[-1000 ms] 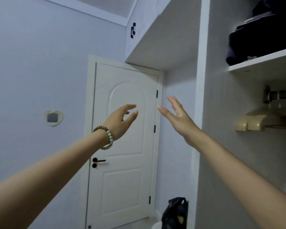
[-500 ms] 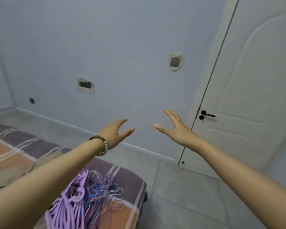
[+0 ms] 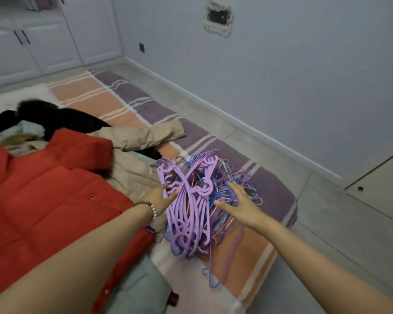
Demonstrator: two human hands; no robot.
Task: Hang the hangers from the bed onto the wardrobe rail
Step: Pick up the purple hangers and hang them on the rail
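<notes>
Purple and blue hangers (image 3: 191, 214) piled on the striped bed (image 3: 275, 196), beside a red coat (image 3: 43, 189), left hand (image 3: 160, 198) loose at the pile's edge, maybe touching, right hand (image 3: 239, 206) spread wide over it, holding nothing.

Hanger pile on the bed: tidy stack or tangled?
Tangled. The purple plastic hangers cross one another, and thin wire hangers loop among them in all directions.

The hanger pile (image 3: 191, 211) lies open from above; red jacket (image 3: 43, 200) crowds its left, bare bedsheet (image 3: 272, 196) flanks its right.
</notes>
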